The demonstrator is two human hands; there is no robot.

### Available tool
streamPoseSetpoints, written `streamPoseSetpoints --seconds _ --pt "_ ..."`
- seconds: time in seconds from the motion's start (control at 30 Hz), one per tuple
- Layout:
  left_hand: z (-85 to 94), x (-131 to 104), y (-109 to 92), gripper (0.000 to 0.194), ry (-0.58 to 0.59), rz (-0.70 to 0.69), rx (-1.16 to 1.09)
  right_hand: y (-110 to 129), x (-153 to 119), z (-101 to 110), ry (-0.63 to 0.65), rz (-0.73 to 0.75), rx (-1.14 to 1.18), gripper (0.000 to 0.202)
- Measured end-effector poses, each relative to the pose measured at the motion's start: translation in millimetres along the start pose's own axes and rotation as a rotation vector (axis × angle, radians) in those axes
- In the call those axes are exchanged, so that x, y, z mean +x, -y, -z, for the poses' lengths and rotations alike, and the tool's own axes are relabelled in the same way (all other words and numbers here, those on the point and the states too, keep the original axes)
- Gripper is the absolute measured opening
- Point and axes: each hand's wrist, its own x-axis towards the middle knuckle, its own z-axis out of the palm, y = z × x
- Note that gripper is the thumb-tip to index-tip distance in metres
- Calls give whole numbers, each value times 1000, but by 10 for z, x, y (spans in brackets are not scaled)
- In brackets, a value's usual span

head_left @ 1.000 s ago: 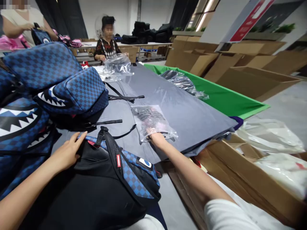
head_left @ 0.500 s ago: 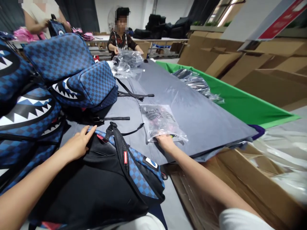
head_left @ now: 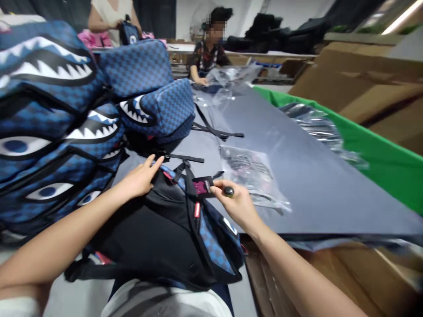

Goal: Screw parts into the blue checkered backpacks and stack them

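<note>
A black and blue-checkered backpack [head_left: 158, 240] leans at the front, its black back panel toward me. My left hand [head_left: 140, 178] grips its top edge, two fingers extended over the rim and the thumb against the panel. My right hand [head_left: 234, 202] pinches a black hang tag [head_left: 202, 186] with a pink figure, held beside the shoulder strap. A small dark rounded object [head_left: 228, 191] also pokes out of that hand; its kind is unclear. Just behind lies a clear plastic bag [head_left: 254, 169] of tags or similar small items, partly hidden by the hand.
Checkered shark-face backpacks [head_left: 49, 110] are piled at the left. Across the grey-covered table [head_left: 317, 193], a person [head_left: 211, 50] handles clear plastic; another person [head_left: 112, 22] holds a small bag. Wrapped goods [head_left: 317, 123] lie by a green sheet [head_left: 380, 158], with cardboard boxes [head_left: 353, 79] beyond.
My right hand has come away from the clear plastic bag and moved to the backpack with a hang tag. My left hand stays on the backpack's top edge. The view has turned left.
</note>
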Motion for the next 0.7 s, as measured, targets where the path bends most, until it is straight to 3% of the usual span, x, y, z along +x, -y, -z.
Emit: streamPoseSetpoints --seconds 0.1,0.17,0.23,0.33,0.43,0.57,0.7 --pt "-26 -191 91 88 -185 12 -244 297 139 -411 99 162 35 18" --pt "-75 -361 174 79 -265 54 -386 431 204 -620 124 222 -65 17" --pt "-145 -535 248 78 -252 102 -437 522 248 -762 166 224 -241 17" --pt "-262 -717 323 79 -239 120 -423 610 287 -904 369 173 -454 16" --pt "-352 -763 364 79 -302 90 -428 663 307 -1043 567 187 -651 20" --pt "-422 -725 382 77 -345 69 -411 676 327 -1223 655 261 -799 33" --pt "-456 -687 379 77 -350 72 -393 672 351 -1275 708 284 -814 31"
